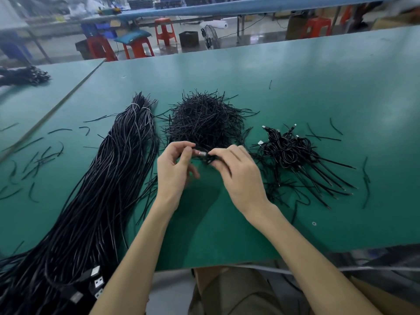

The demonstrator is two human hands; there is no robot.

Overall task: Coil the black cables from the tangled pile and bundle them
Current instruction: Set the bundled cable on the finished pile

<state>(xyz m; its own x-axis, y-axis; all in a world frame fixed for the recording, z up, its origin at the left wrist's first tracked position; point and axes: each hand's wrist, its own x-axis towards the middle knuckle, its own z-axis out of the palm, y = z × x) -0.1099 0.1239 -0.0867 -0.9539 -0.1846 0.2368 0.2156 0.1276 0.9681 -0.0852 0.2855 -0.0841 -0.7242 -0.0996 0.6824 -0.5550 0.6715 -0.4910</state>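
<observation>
Left hand (175, 171) fingers curled, thumb and index pinching at the silver plug end of a small coiled cable (205, 157); right hand (238, 176) fingers curled round the same coil, gripping it. The coil is held just above the green table (318, 76), in front of the short-tie pile (204, 119). Long black cables (102, 178) lie to the left, finished bundles (288, 151) to the right

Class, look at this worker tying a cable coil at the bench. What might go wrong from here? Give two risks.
1. The left hand and right hand hold the coil by a pinch alone; it may spring open before it is tied.
2. The coil is held right at the edge of the heap of loose ties, so stray ties may snag in it.
</observation>
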